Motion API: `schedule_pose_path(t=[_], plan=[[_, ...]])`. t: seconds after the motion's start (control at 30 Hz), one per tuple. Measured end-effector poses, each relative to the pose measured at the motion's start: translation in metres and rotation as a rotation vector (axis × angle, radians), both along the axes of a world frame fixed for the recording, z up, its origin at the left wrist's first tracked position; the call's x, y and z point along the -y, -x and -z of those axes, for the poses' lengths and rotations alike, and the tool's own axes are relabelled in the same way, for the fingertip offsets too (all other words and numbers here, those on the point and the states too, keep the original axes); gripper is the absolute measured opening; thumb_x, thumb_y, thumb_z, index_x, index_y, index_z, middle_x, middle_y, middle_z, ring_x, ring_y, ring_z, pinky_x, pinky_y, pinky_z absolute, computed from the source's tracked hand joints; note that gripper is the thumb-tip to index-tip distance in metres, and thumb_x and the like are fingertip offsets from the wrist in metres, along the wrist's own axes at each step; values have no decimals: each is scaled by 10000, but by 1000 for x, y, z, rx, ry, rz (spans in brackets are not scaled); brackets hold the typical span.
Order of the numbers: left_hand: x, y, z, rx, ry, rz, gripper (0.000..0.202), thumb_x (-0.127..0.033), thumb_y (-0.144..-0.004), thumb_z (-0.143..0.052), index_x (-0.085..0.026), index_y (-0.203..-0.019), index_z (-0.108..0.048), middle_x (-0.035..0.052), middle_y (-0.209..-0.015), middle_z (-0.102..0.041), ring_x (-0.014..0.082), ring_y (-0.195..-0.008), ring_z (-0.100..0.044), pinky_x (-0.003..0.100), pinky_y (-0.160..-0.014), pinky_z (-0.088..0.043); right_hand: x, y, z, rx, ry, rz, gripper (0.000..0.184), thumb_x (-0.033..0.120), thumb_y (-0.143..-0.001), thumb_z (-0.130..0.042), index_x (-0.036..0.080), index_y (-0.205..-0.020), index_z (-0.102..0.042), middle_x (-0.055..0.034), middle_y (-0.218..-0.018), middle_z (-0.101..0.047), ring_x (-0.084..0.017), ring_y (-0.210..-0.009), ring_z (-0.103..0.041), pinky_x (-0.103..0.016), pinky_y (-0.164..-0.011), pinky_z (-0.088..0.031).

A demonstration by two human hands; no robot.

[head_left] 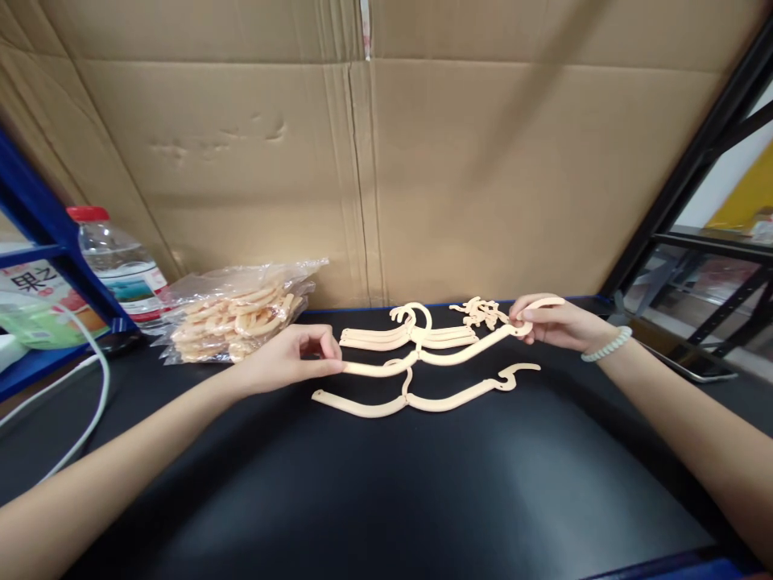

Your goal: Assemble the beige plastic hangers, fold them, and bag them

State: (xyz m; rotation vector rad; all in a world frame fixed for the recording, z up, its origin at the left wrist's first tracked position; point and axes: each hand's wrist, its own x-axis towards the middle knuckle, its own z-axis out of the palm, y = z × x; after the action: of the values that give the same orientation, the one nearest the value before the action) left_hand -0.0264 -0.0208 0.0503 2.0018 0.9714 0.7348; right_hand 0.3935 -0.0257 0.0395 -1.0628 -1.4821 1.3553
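Between my hands is a cream plastic folding hanger (465,351), spread wide. My left hand (305,354) pinches the tip of its left arm. At the other end, my right hand (547,322) grips the right arm where a curved end piece sticks out. A second spread hanger (450,401) lies on the black table just in front, with a similar curved piece at its right end. Behind the held hanger lie several stacked hangers (371,339), their hooks partly overlapping. A small pile of curved cream pieces (480,312) sits near my right hand.
A clear plastic bag (241,314) full of cream hanger parts lies at the back left. Beside it stands a red-capped water bottle (124,266). A white cable (102,403) loops at the left. Cardboard (483,161) walls off the back of the black table (423,499).
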Motion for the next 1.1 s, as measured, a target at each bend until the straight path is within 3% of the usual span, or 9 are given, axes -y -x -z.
schedule_pose_path(t=[0.1,0.2,0.47,0.63,0.8,0.93,1.1], plan=[[12,-2,-13,-231,-61,191,150,-292,-729,-716,-206,-640,-633,24,-707,-688,184,-658,-629,256,-614,-482,3,-9,-1,80,39,-115,270,408,-632,-798,174,-728,-701,-16,-632,-647,-131,-546,-572,-252,-513,-461],[23,-4,-20,-363,-100,285,119,-276,-759,-689,-208,-670,-649,14,-684,-677,175,-634,-614,245,-602,-458,5,-10,-4,266,52,-262,278,408,-634,-790,157,-731,-720,-47,-652,-687,-146,-545,-587,-258,-505,-460],[24,-2,-14,-505,-196,334,100,-228,-754,-678,-219,-658,-652,-21,-622,-602,152,-593,-558,235,-586,-384,5,0,-12,696,-99,-506,247,399,-710,-743,174,-809,-761,-31,-755,-688,-145,-667,-607,-267,-639,-469],[22,-2,-12,-549,-220,349,109,-198,-742,-681,-218,-644,-641,-23,-624,-576,155,-592,-534,247,-591,-365,2,2,-8,882,-236,-523,234,409,-733,-730,179,-771,-760,-21,-695,-658,-130,-646,-535,-255,-616,-400],[24,-4,-14,-615,-267,349,147,-197,-758,-649,-215,-627,-585,-21,-634,-571,156,-588,-514,262,-599,-347,3,6,-7,901,-224,-525,238,392,-744,-713,154,-749,-722,-37,-721,-668,-148,-686,-549,-264,-633,-401],[26,-5,-14,-678,-380,349,149,-142,-747,-574,-211,-635,-506,-20,-652,-553,158,-597,-492,270,-632,-355,4,10,-7,928,-256,-489,238,385,-763,-693,147,-748,-694,-29,-702,-624,-145,-672,-517,-259,-612,-385],[36,-13,-13,-637,-572,292,224,-117,-714,-527,-208,-615,-348,-37,-601,-430,141,-554,-407,278,-607,-330,8,23,-7,936,-281,-401,263,411,-793,-658,152,-832,-681,31,-606,-471,-116,-574,-429,-240,-530,-324]])
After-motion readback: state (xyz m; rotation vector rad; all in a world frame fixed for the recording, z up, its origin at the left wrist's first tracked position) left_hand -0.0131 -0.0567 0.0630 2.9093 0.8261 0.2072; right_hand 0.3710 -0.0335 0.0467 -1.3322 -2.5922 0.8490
